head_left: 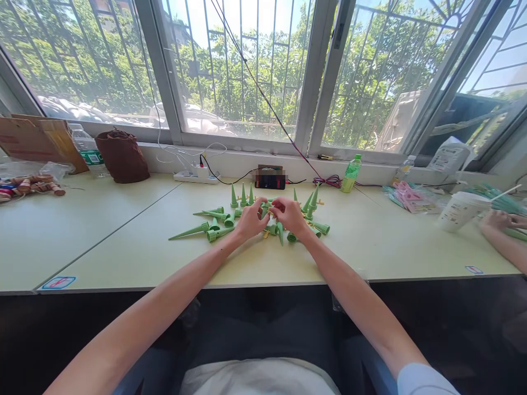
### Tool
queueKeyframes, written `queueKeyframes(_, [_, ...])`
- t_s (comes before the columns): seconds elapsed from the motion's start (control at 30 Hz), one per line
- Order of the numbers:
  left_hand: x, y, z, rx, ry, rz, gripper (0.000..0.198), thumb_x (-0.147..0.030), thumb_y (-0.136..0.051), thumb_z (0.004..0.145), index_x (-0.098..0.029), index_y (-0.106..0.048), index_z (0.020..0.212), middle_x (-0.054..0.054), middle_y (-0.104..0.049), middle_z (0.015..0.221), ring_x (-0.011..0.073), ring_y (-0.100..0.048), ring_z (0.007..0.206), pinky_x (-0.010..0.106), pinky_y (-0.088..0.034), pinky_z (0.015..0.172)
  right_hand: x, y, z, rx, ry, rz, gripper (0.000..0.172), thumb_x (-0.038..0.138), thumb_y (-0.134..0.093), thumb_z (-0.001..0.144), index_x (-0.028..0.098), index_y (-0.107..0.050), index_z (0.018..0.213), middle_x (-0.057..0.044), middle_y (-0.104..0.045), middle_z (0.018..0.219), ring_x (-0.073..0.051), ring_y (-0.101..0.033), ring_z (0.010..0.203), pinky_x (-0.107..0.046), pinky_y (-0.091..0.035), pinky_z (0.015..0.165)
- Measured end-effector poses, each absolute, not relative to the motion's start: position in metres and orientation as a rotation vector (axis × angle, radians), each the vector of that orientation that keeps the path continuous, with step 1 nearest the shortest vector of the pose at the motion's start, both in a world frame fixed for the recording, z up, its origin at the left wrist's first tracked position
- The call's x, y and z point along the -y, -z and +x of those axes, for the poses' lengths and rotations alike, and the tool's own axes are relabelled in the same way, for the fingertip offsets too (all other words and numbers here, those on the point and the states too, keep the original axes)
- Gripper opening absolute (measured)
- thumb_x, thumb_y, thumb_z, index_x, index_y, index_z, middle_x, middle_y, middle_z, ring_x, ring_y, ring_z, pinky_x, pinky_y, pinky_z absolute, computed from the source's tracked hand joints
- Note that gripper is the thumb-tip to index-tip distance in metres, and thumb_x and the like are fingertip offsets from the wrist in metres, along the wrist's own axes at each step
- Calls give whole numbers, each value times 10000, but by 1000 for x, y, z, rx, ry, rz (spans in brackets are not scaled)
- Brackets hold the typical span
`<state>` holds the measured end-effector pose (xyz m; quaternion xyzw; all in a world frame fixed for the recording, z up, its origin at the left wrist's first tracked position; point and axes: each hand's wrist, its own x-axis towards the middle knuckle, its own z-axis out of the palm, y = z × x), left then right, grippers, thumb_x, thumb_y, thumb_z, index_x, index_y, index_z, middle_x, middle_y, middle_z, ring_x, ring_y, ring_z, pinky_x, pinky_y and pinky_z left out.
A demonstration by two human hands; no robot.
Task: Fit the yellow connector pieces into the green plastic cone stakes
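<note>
My left hand (252, 218) and my right hand (289, 215) meet over the middle of the table. Between their closed fingertips is a green plastic watering spike (265, 207), partly hidden, with a small yellow piece at it. Around my hands are several more green spikes, some lying down like the long one (189, 231) at the left. Others stand point up behind my hands, such as one cone (233, 196) on the left and another (314, 198) on the right. A yellow valve (266, 234) rests just in front of my fingers.
Behind the spikes, a phone (270, 180) leans near the windowsill. A power strip (196, 177), a green bottle (351, 174) and a brown bag (122, 156) stand along the back. At right are a white cup (463, 210) and another person's hand (500, 220).
</note>
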<state>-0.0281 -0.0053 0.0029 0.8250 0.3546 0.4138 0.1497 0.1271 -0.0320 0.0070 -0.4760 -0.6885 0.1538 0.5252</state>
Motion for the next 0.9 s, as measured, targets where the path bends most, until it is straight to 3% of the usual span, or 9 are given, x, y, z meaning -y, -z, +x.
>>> queueKeyframes(0.2, [7, -4, -28, -987, -1184, 2324, 330, -264, -544, 785, -223, -519, 1112, -34, -571, 746, 68, -468, 412, 205, -397, 519, 33, -7, 127, 1628, -382, -1191, 99, 290, -584, 813, 194, -588, 833, 12, -632, 607, -133, -595, 504, -241, -489, 519])
queueKeyframes(0.53, [4, -1, -28, -964, -1199, 2307, 333, -272, -536, 808, -219, -519, 1136, -17, -580, 766, 73, -507, 409, 198, -396, 487, 33, -6, 128, 1618, -390, -1189, 123, 317, -556, 846, 201, -584, 817, 17, -598, 559, -150, -608, 480, -237, -466, 455])
queueKeyframes(0.9, [5, -1, -28, -928, -1207, 2295, 321, -291, -549, 822, -216, -507, 1131, -23, -578, 750, 80, -531, 447, 192, -395, 496, 36, -8, 127, 1661, -301, -1220, 156, 318, -535, 876, 197, -610, 813, 31, -590, 528, -119, -554, 409, -230, -439, 504])
